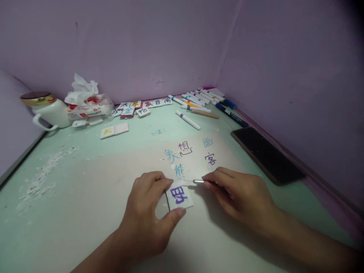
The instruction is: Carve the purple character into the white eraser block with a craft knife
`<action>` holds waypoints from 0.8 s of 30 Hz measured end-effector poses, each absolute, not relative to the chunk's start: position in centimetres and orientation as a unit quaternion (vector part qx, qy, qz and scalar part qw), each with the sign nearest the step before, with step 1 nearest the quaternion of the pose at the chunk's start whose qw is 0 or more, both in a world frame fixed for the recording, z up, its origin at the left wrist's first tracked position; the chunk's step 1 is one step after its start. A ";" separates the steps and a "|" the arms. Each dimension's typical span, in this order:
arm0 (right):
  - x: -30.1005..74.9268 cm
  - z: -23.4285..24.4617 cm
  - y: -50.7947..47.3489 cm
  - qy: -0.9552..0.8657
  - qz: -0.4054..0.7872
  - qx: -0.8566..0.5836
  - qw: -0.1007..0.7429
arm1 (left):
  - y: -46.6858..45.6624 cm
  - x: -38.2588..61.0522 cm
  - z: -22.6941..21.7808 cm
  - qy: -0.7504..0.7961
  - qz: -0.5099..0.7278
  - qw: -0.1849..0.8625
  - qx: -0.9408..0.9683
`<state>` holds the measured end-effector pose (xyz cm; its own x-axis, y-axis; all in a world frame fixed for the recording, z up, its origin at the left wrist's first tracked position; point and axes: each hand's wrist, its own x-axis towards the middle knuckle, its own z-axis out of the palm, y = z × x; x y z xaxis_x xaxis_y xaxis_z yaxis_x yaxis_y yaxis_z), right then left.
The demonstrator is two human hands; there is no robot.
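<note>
My left hand [150,212] grips a small white square tile [187,201] by its edges, thumb at the near side and fingers at the far left corner. A purple character is drawn on the tile's top face, and the tile rests on the table. Pinched in my right hand [233,193] is a slim silver craft knife [198,181]. Its thin tip points left, close to the tile's far edge; whether it touches cannot be made out. My right fingers cover most of the handle.
Characters in blue and purple ink [184,148] mark the table [93,197] beyond my hands. White shavings [42,178] lie at left. Behind stand a mug [51,113], a tissue pack [88,106], lettered tiles [127,110], two pale tiles [115,131], markers [188,120] and a phone [267,153].
</note>
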<state>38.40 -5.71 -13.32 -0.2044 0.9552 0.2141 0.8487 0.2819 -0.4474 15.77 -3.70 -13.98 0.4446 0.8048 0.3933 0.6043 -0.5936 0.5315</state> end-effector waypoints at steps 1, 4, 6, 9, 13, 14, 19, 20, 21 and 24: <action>38.4 -13.3 -5.7 -0.754 0.141 -0.592 0.247 | -3.8 15.9 -14.2 0.419 0.291 0.143 0.848; 38.5 -12.9 -5.5 -0.700 0.256 -0.578 0.331 | -3.8 16.0 -14.5 0.403 0.243 0.126 0.873; 38.5 -12.6 -5.3 -0.657 0.360 -0.549 0.372 | -3.7 16.1 -14.4 0.398 0.240 0.129 0.876; 38.5 -12.3 -5.1 -0.549 0.532 -0.499 0.409 | -3.5 16.1 -14.2 0.393 0.244 0.142 0.875; 38.6 -12.9 -4.8 -0.448 0.610 -0.454 0.470 | -3.4 16.0 -14.2 0.393 0.253 0.161 0.869; 38.6 -13.2 -4.8 -0.443 0.608 -0.451 0.481 | -3.5 16.0 -14.2 0.393 0.256 0.163 0.868; 38.4 -14.1 -4.6 -0.470 0.549 -0.495 0.482 | -3.9 15.6 -14.5 0.411 0.273 0.156 0.856; 38.3 -13.9 -4.5 -0.475 0.540 -0.500 0.482 | -4.0 15.5 -14.5 0.416 0.275 0.155 0.853; 38.1 -13.6 -4.3 -0.481 0.536 -0.498 0.483 | -4.0 15.5 -14.6 0.422 0.276 0.154 0.850; 37.2 -12.7 -3.7 -0.509 0.539 -0.466 0.483 | -4.0 15.4 -14.5 0.440 0.276 0.152 0.841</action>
